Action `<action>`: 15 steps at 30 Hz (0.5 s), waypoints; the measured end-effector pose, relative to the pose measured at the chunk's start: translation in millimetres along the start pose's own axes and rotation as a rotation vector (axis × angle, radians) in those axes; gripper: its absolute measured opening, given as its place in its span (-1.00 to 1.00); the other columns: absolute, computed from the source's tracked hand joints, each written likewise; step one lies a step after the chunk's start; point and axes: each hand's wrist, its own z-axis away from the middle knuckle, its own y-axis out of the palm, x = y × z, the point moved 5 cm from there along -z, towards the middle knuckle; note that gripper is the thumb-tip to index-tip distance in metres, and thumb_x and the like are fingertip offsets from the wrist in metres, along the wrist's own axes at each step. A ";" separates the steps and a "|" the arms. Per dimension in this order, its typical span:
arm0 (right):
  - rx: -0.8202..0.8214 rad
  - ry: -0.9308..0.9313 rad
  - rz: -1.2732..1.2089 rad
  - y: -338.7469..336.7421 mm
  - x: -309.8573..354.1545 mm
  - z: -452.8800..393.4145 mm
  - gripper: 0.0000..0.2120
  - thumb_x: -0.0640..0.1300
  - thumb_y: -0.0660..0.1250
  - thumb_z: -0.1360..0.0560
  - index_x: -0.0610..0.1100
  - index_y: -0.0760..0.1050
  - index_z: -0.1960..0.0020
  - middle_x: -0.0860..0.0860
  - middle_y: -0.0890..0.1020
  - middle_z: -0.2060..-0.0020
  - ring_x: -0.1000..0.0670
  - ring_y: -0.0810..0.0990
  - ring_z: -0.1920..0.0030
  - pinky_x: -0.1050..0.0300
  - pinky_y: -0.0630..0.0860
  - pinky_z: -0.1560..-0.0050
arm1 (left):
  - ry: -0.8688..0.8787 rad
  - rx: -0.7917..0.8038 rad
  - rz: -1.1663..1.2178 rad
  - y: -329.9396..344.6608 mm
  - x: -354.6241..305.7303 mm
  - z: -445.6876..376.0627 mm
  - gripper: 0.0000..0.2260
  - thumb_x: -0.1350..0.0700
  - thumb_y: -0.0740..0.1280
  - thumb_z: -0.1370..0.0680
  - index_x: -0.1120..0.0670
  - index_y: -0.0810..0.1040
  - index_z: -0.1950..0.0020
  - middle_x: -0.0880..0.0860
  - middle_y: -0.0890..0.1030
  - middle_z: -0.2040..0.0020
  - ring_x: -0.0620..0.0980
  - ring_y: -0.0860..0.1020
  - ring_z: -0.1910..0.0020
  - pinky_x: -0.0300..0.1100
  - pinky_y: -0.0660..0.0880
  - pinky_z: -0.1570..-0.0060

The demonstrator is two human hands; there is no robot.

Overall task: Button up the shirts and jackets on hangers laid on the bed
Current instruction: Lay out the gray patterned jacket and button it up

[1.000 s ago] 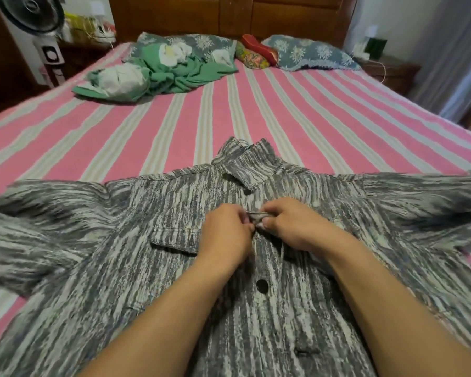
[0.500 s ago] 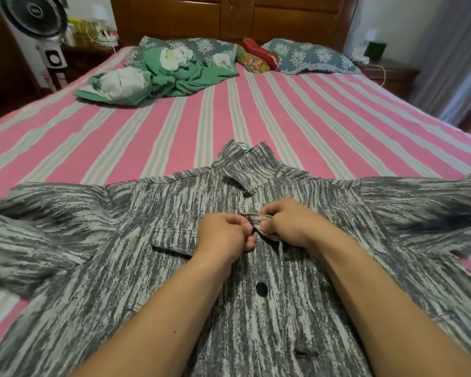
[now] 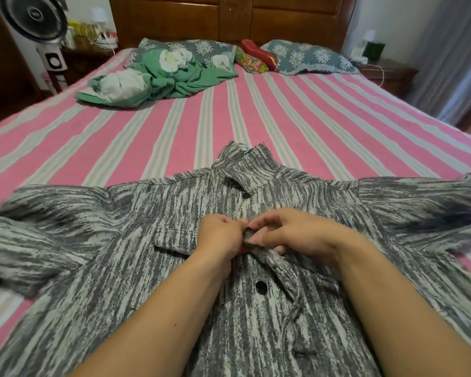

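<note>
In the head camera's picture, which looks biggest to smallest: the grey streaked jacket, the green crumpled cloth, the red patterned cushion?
1. Grey streaked jacket, though it lies nearest the camera.
2. Green crumpled cloth.
3. Red patterned cushion, farthest away, so its true size is unsure.

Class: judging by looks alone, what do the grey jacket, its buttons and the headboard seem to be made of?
Grey jacket: likely a stiff woven cotton, denim-like, matt; topstitched seams and a pocket flap show.
Buttons: dark, smooth, round; plastic or metal, unclear.
Headboard: wood, glossy brown finish with panels and visible grain.

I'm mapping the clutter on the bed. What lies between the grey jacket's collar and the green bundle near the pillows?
Head view: only bare pink-striped bedsheet lies between the collar and the green bundle.
</note>
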 end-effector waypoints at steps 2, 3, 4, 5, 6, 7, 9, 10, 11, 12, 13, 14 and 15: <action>-0.054 0.023 -0.049 0.2 -1.6 -2.0 -0.79 -0.23 0.42 -0.55 -0.08 0.59 -0.17 -0.11 0.63 0.12 0.11 0.48 0.37 0.26 0.43 0.40 | -0.023 -0.024 0.022 -0.2 2.1 -1.0 -0.80 0.19 0.44 -0.57 0.17 0.52 0.22 0.20 0.63 0.19 0.19 0.66 0.21 0.28 0.64 0.03; -0.123 0.015 0.002 0.1 -2.2 -5.4 -0.81 -0.24 0.39 -0.56 -0.06 0.59 -0.14 -0.12 0.66 0.10 0.09 0.50 0.35 0.25 0.45 0.41 | -0.031 -0.026 0.046 -0.1 2.7 -1.3 -0.81 0.20 0.43 -0.58 0.16 0.51 0.21 0.20 0.62 0.17 0.19 0.66 0.21 0.24 0.65 0.04; -0.203 -0.006 0.091 0.0 -1.5 -9.1 -0.83 -0.23 0.36 -0.58 -0.03 0.59 -0.12 -0.11 0.69 0.09 0.06 0.54 0.32 0.24 0.48 0.40 | -0.037 -0.022 0.069 -0.3 3.2 -2.1 -0.83 0.21 0.42 -0.59 0.18 0.52 0.18 0.20 0.63 0.15 0.17 0.67 0.24 0.16 0.68 0.10; -0.273 -0.038 0.172 0.2 -0.8 -12.3 -0.84 -0.21 0.32 -0.60 -0.02 0.58 -0.12 -0.08 0.71 0.09 0.04 0.58 0.30 0.23 0.52 0.39 | -0.046 -0.017 0.097 -1.0 3.1 -1.7 -0.85 0.23 0.40 -0.59 0.20 0.53 0.15 0.19 0.63 0.14 0.12 0.65 0.30 0.04 0.68 0.21; -0.324 -0.070 0.221 0.1 -0.5 -14.4 -0.84 -0.20 0.29 -0.63 0.00 0.56 -0.13 -0.06 0.70 0.11 0.03 0.62 0.29 0.20 0.57 0.35 | -0.051 -0.010 0.119 -1.8 2.7 -0.9 -0.88 0.26 0.37 -0.60 0.22 0.53 0.12 0.18 0.63 0.12 0.06 0.62 0.35 -0.06 0.64 0.31; -0.353 -0.094 0.223 -0.6 -0.7 -15.7 -0.84 -0.19 0.27 -0.64 0.00 0.55 -0.14 -0.04 0.69 0.11 0.02 0.65 0.28 0.15 0.61 0.31 | -0.053 -0.003 0.133 -2.2 2.5 -0.5 -0.91 0.30 0.35 -0.61 0.23 0.52 0.09 0.18 0.62 0.09 0.03 0.59 0.33 -0.11 0.62 0.32; -0.372 -0.132 0.218 -3.2 -0.5 -14.8 -0.80 -0.22 0.25 -0.64 0.02 0.56 -0.17 -0.01 0.67 0.09 -0.03 0.69 0.25 0.05 0.65 0.28 | -0.035 -0.003 0.127 -2.8 1.7 -0.6 -0.92 0.34 0.32 -0.61 0.21 0.52 0.07 0.19 0.60 0.02 0.07 0.59 0.19 0.00 0.67 0.14; -0.395 -0.160 0.245 -4.2 1.5 -13.0 -0.75 -0.24 0.26 -0.63 0.03 0.58 -0.18 0.01 0.67 0.08 -0.03 0.69 0.23 0.08 0.66 0.29 | -0.023 -0.005 0.120 -2.7 0.9 0.0 -0.91 0.34 0.31 -0.61 0.19 0.52 0.07 0.18 0.61 0.01 0.09 0.60 0.11 0.08 0.66 0.02; -0.453 -0.195 0.274 -7.0 3.5 -10.9 -0.72 -0.27 0.26 -0.62 0.04 0.60 -0.20 0.05 0.67 0.05 0.02 0.68 0.21 0.14 0.66 0.26 | -0.012 -0.005 0.109 -2.2 0.2 0.9 -0.90 0.34 0.30 -0.61 0.18 0.53 0.07 0.18 0.61 -0.01 0.11 0.60 0.04 0.12 0.64 -0.07; -0.538 -0.232 0.288 -11.6 7.5 -6.5 -0.69 -0.30 0.27 -0.61 0.03 0.60 -0.20 0.09 0.66 -0.01 0.09 0.66 0.18 0.18 0.66 0.17 | -0.008 0.000 0.101 -1.5 -0.8 2.8 -0.90 0.34 0.30 -0.60 0.18 0.54 0.06 0.18 0.61 -0.03 0.12 0.60 -0.02 0.12 0.62 -0.12; -0.616 -0.266 0.325 -17.1 11.2 -2.6 -0.66 -0.33 0.28 -0.59 0.03 0.60 -0.20 0.12 0.64 -0.07 0.15 0.65 0.13 0.19 0.66 0.05 | -0.009 0.007 0.106 -1.3 -0.6 4.8 -0.89 0.34 0.30 -0.60 0.17 0.55 0.05 0.17 0.60 -0.04 0.14 0.60 -0.05 0.11 0.61 -0.13; -0.651 -0.297 0.405 -21.1 17.0 0.6 -0.64 -0.35 0.29 -0.57 0.04 0.61 -0.19 0.13 0.64 -0.11 0.19 0.63 0.07 0.19 0.63 -0.06 | -0.009 0.010 0.113 -1.8 -0.4 6.9 -0.88 0.36 0.30 -0.59 0.16 0.56 0.04 0.17 0.59 -0.04 0.15 0.59 -0.06 0.09 0.61 -0.12; -0.627 -0.316 0.540 -22.0 23.5 1.0 -0.64 -0.34 0.30 -0.57 0.05 0.61 -0.20 0.14 0.65 -0.11 0.19 0.61 0.02 0.21 0.58 -0.13 | -0.004 0.012 0.117 -1.9 -0.6 9.6 -0.85 0.38 0.30 -0.58 0.15 0.58 0.03 0.17 0.59 -0.04 0.15 0.59 -0.05 0.08 0.62 -0.09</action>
